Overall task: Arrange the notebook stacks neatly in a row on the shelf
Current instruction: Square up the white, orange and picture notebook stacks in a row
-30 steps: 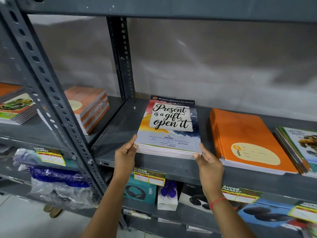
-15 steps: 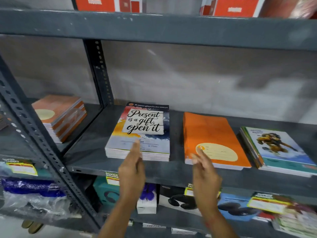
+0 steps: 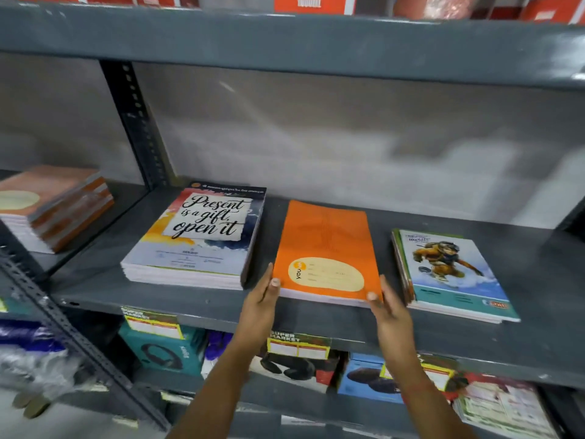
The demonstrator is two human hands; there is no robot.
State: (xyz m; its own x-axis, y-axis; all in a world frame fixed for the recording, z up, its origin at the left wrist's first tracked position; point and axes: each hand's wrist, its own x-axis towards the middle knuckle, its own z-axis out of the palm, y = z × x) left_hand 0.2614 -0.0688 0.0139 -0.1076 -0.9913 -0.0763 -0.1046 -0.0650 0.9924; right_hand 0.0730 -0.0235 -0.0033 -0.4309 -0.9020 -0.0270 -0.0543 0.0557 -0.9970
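Note:
Three notebook stacks lie flat on the grey metal shelf [image 3: 190, 301]. At the left is a stack whose cover reads "Present is a gift, open it" [image 3: 202, 236]. The orange stack [image 3: 326, 245] sits in the middle, and a stack with a flying cartoon figure [image 3: 449, 270] is on the right. My left hand [image 3: 262, 299] presses the orange stack's front left corner, thumb on the cover. My right hand [image 3: 387, 304] holds its front right corner the same way. The orange stack rests on the shelf between both hands.
Another orange-brown notebook stack [image 3: 53, 204] lies in the bay to the left, past a perforated upright post [image 3: 139, 128]. Boxed headphones [image 3: 164, 350] and price tags [image 3: 297, 345] fill the shelf below. Red boxes [image 3: 310, 3] stand on the shelf above.
Both hands let go of the "Present is a gift" stack, moved right, and now grip the orange stack's front corners. The camera view shifted right and up.

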